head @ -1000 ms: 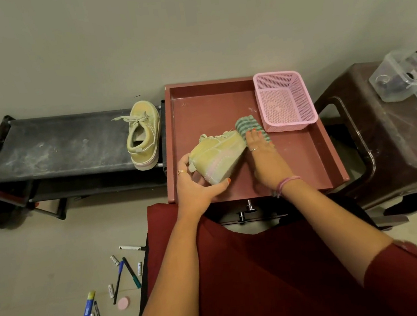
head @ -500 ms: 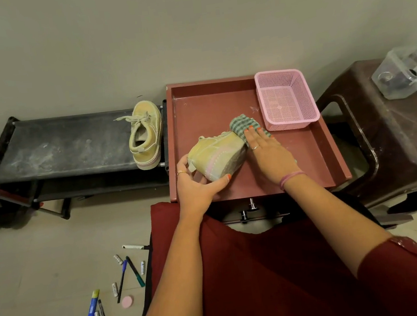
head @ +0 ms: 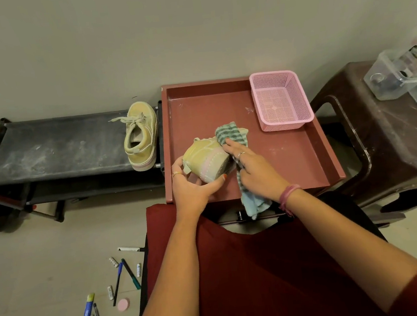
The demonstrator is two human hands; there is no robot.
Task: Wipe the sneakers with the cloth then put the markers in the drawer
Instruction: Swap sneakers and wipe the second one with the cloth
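Scuffed reddish-brown tray top against plain grey wall.
Left hand gripping pale-yellow canvas sneaker; right hand seemingly clutching green-striped terry cloth.

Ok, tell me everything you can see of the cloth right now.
The cloth is soft, towel-like fabric, striped dark green and pale at its upper end, plain light blue at its lower end. It drapes over the toe end of the sneaker in the red tray. The right hand presses it against the shoe. Its tail trails under that hand and hangs over the tray's near edge.
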